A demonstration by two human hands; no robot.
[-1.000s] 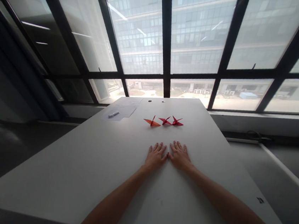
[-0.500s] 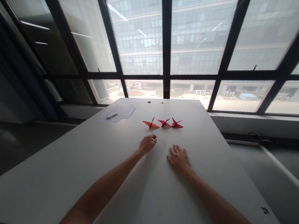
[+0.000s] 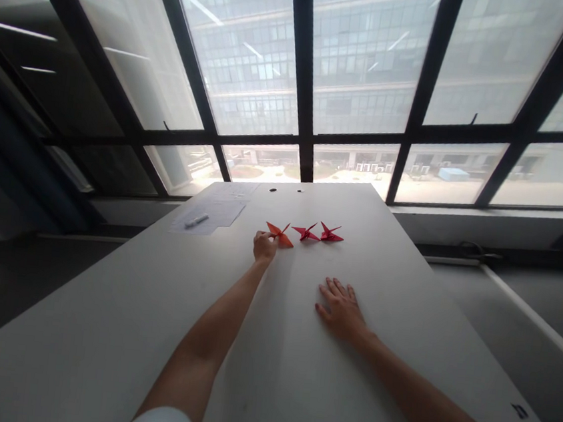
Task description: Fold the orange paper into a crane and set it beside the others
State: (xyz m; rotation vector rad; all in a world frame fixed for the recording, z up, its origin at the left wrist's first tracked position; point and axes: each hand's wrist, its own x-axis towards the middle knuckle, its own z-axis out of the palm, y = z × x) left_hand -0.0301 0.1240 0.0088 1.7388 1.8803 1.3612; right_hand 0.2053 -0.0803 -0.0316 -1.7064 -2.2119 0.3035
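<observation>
Three folded paper cranes stand in a row on the white table [image 3: 98,326]: an orange crane [image 3: 282,234] on the left, a red crane [image 3: 306,232] in the middle and another red crane [image 3: 331,233] on the right. My left hand [image 3: 264,244] is stretched forward, and its fingertips pinch the near left wing of the orange crane. My right hand [image 3: 340,307] lies flat on the table, palm down with fingers spread, well short of the cranes.
Sheets of paper [image 3: 213,212] with a white marker [image 3: 196,220] on them lie at the table's far left. Two small round holes [image 3: 286,189] sit near the far edge. Large dark-framed windows rise behind the table.
My left hand left its place beside the right hand, reached forward and to the left, and took hold of the orange crane's wing. My right hand stayed flat on the table.
</observation>
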